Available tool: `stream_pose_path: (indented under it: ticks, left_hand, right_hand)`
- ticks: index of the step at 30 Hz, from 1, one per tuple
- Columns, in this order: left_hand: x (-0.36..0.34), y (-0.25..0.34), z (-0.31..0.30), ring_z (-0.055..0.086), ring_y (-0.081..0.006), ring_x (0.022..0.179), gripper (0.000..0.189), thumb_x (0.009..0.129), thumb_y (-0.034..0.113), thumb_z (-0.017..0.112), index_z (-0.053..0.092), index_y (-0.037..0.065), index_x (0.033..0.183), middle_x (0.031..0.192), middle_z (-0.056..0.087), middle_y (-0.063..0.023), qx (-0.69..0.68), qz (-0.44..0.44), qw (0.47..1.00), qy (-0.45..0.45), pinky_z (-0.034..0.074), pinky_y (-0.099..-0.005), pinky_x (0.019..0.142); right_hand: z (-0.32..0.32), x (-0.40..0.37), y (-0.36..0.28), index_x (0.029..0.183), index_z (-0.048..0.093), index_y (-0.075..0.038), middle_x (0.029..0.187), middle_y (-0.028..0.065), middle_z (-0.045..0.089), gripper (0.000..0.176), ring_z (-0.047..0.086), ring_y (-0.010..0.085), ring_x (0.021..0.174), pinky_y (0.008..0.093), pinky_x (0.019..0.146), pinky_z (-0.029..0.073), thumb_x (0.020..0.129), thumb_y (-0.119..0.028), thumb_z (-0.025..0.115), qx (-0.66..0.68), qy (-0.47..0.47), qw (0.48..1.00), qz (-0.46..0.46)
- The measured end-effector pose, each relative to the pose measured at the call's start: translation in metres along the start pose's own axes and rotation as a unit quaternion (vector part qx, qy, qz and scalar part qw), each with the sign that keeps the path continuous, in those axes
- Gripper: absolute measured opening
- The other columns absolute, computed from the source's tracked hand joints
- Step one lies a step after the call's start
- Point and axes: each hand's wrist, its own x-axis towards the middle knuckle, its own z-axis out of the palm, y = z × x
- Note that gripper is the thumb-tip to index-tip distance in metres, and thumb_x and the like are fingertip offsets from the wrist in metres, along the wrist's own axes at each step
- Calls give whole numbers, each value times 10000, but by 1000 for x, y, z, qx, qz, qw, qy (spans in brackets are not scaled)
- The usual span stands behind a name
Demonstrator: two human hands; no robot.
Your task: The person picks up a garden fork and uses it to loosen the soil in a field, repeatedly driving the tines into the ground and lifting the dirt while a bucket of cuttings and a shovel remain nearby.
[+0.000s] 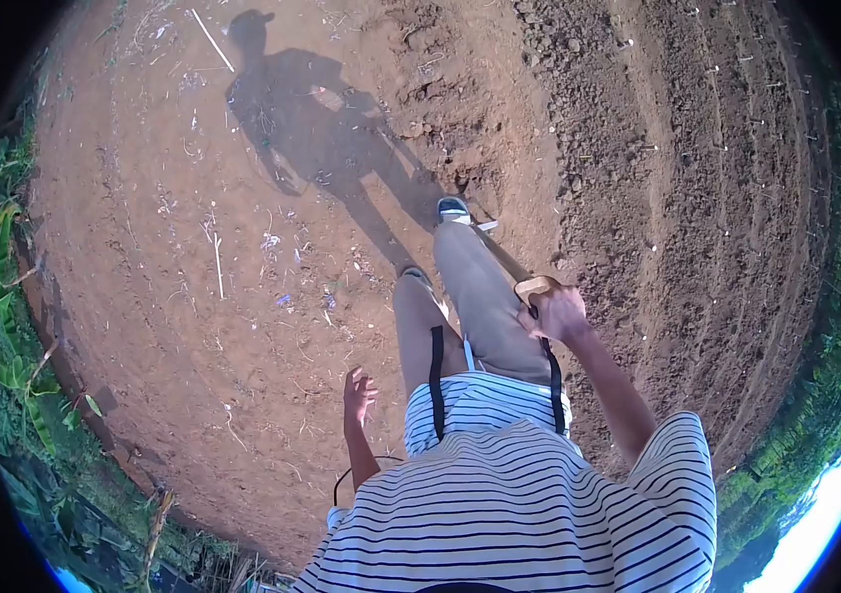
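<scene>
My right hand (pixel 561 314) is wrapped round the wooden handle (pixel 536 287) of a long tool beside my right thigh. The tool's shaft (pixel 505 259) slants down toward my right shoe (pixel 452 208), and its far end is hard to make out near a pale piece by the shoe. Out to the left of my hip, my left hand (pixel 359 391) hangs with fingers apart and slightly curled, holding nothing. Two black straps hang over my striped shirt (pixel 500 474) and grey trousers (pixel 480 287).
Tilled soil (pixel 677 178) in long furrows lies to the right. Smoother brown ground (pixel 144 296) with straw bits and a pale stick (pixel 219 265) lies left. Green plants (pixel 5 336) line the left edge, with more greenery (pixel 816 395) at right. My shadow falls ahead.
</scene>
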Motion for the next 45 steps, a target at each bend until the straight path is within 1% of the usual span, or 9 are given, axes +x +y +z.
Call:
stream_pose_path:
  ticks: [7, 13, 19, 21, 24, 27, 33, 39, 45]
  left_hand:
    - [3, 38, 21, 573, -184, 811, 431, 869, 259, 435, 318, 158, 1271, 1056, 535, -126, 32, 106, 994, -5, 446, -314, 684]
    - [-43, -45, -46, 574, -175, 787, 436, 856, 231, 444, 326, 167, 1270, 1038, 544, -127, 18, 79, 996, -41, 447, -295, 658]
    - [-41, -197, -135, 578, -167, 719, 412, 851, 246, 466, 358, 169, 1240, 1000, 563, -103, 75, 85, 993, 24, 453, -281, 600]
    - [-49, -235, -153, 588, -169, 725, 389, 858, 243, 464, 368, 163, 1226, 983, 571, -94, 82, 34, 996, 29, 458, -286, 594]
    - [-61, -291, -163, 595, -174, 689, 366, 859, 226, 466, 382, 154, 1209, 924, 580, -101, 104, -10, 994, 44, 464, -289, 550]
    - [-70, -341, -157, 603, -172, 677, 361, 855, 227, 481, 396, 148, 1197, 885, 585, -105, 109, -67, 992, 18, 470, -286, 519]
    - [-56, -387, -121, 612, -178, 742, 368, 871, 229, 477, 377, 145, 1215, 925, 587, -104, 93, -81, 992, -15, 487, -292, 560]
    - [-49, -445, -113, 582, -166, 773, 321, 873, 175, 458, 419, 117, 1186, 942, 583, -100, 174, -18, 984, -16, 486, -291, 628]
    - [-60, -514, -129, 571, -163, 836, 306, 859, 142, 460, 452, 123, 1165, 936, 584, -110, 198, -22, 980, -2, 470, -302, 720]
  right_hand:
    - [24, 48, -36, 689, 605, -96, 595, 135, 590, 304, 610, 274, 635, 361, 549, 495, 697, -387, 518, 6, 121, 991, -57]
    - [11, 56, -59, 804, 632, -64, 733, 196, 610, 477, 603, 290, 755, 380, 748, 429, 762, -488, 416, -63, -28, 995, 67]
    - [74, 37, -50, 709, 592, -23, 658, 165, 574, 424, 570, 269, 608, 365, 609, 438, 738, -431, 479, -100, 177, 977, 65]
    - [114, 25, -48, 583, 488, -47, 584, 107, 499, 298, 492, 226, 501, 337, 477, 390, 694, -313, 564, -249, 493, 833, -31]
    - [160, -41, -83, 696, 437, -68, 565, 69, 431, 208, 440, 201, 457, 316, 428, 348, 608, -137, 612, -91, 549, 820, -133]
    - [278, -119, -95, 470, 386, -126, 431, 22, 401, 228, 448, 183, 394, 313, 439, 376, 611, -170, 560, -36, 337, 941, -1]
    - [483, -204, -92, 549, 516, -97, 511, 56, 531, 175, 515, 220, 502, 348, 553, 401, 639, -239, 566, 41, 150, 986, 60]
    - [683, -205, -33, 897, 608, -100, 961, 143, 587, 306, 513, 303, 955, 405, 853, 373, 710, -334, 545, 41, -207, 945, 249]
    - [689, -191, -17, 975, 595, -126, 1040, 124, 572, 341, 491, 306, 1022, 416, 878, 379, 715, -340, 536, 76, -323, 914, 232]
